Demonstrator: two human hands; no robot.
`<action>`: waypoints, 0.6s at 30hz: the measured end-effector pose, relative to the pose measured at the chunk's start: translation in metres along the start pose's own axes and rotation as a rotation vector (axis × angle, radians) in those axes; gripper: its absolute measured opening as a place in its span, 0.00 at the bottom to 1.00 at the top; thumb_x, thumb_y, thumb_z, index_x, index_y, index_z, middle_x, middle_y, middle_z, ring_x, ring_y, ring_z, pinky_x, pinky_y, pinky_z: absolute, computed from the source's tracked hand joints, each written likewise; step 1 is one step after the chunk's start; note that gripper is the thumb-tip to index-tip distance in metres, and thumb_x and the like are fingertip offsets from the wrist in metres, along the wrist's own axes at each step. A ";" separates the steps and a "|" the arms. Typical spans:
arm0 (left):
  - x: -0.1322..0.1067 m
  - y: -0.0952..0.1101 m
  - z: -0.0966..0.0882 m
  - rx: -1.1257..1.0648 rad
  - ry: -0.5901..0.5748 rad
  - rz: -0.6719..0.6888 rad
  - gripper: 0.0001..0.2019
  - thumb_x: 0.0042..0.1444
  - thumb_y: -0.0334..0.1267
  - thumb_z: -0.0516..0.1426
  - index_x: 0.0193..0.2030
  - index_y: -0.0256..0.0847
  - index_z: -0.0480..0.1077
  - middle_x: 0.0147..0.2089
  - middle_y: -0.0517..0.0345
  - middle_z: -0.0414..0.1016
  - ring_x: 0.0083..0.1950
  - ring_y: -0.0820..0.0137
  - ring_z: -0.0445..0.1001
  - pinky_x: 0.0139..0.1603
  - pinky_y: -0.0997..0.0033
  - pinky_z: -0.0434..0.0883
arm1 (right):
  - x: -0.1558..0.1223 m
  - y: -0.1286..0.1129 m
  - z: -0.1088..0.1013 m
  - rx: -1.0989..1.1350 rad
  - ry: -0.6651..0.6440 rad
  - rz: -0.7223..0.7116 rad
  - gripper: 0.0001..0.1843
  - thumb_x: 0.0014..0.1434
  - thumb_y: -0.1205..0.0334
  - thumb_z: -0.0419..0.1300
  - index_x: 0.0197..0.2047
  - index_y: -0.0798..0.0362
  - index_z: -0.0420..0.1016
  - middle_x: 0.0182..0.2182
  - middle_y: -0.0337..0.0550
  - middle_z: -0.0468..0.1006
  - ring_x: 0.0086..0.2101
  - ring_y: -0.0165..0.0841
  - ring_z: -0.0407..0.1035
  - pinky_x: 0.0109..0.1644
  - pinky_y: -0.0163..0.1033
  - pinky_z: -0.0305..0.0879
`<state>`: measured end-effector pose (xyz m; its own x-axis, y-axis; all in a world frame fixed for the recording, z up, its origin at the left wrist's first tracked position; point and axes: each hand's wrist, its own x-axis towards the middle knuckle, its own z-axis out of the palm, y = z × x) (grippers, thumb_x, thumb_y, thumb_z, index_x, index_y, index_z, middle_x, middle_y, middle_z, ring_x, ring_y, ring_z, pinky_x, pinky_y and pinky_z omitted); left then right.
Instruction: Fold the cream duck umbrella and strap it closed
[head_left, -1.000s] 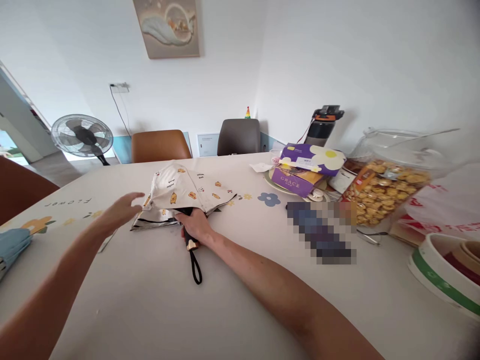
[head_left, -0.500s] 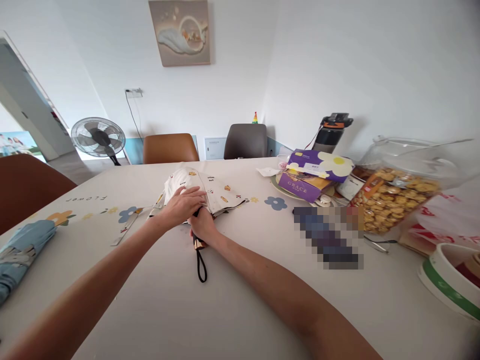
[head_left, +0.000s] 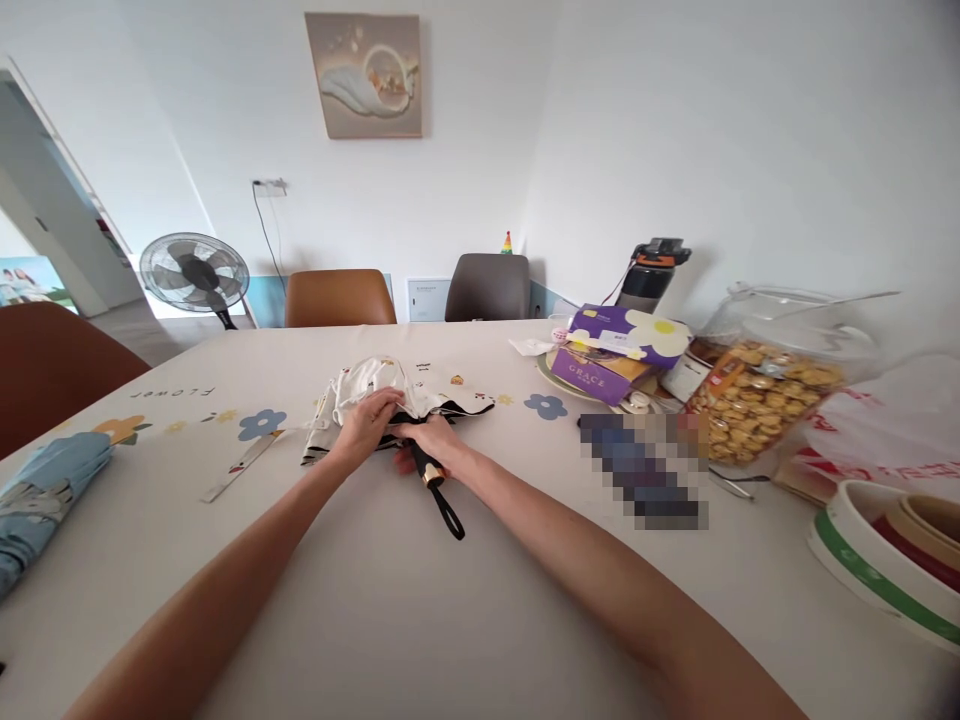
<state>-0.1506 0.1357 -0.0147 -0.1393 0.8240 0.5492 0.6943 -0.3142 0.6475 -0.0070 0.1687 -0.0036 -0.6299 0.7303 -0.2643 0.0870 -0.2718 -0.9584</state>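
Note:
A white folding umbrella (head_left: 367, 380) with small printed pictures and a black underside lies partly bunched on the table in front of me. Its black handle (head_left: 424, 462) has a gold ring, and a black wrist loop (head_left: 450, 515) points toward me. My left hand (head_left: 369, 422) is closed on the canopy fabric near its edge. My right hand (head_left: 435, 442) is closed around the umbrella where handle and canopy meet; some of its fingers are hidden beneath. A loose strap end (head_left: 240, 468) stretches out left of the canopy.
A folded blue umbrella (head_left: 52, 500) lies at the left. On the right are purple boxes (head_left: 600, 375) on a plate, a black bottle (head_left: 649, 275), a clear snack jar (head_left: 772, 390), tape rolls (head_left: 840, 545) and a blurred-out dark item (head_left: 637, 470). Chairs (head_left: 339, 297) stand beyond the table (head_left: 360, 620).
The handle and wrist loop have swung to the right. My left hand has gone from lying over the canopy to gripping its edge, and more black underside shows.

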 end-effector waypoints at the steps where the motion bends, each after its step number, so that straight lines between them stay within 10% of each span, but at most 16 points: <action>1: -0.001 -0.001 0.004 -0.006 0.024 0.000 0.12 0.57 0.39 0.47 0.35 0.41 0.70 0.47 0.52 0.75 0.55 0.66 0.69 0.58 0.60 0.64 | 0.000 0.001 -0.001 0.031 -0.016 0.000 0.17 0.45 0.60 0.67 0.37 0.56 0.68 0.18 0.37 0.72 0.19 0.34 0.70 0.20 0.40 0.72; 18: -0.006 0.005 0.004 0.118 0.171 0.057 0.10 0.61 0.36 0.45 0.39 0.42 0.67 0.43 0.54 0.74 0.48 0.68 0.70 0.52 0.62 0.67 | -0.003 0.005 -0.023 0.501 -0.501 0.158 0.10 0.59 0.56 0.54 0.35 0.54 0.63 0.27 0.44 0.76 0.26 0.35 0.74 0.25 0.39 0.71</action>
<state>-0.1430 0.1308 -0.0168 -0.2081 0.7110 0.6717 0.7808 -0.2928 0.5519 0.0126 0.1793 -0.0100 -0.9276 0.3162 -0.1991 -0.0823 -0.6926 -0.7166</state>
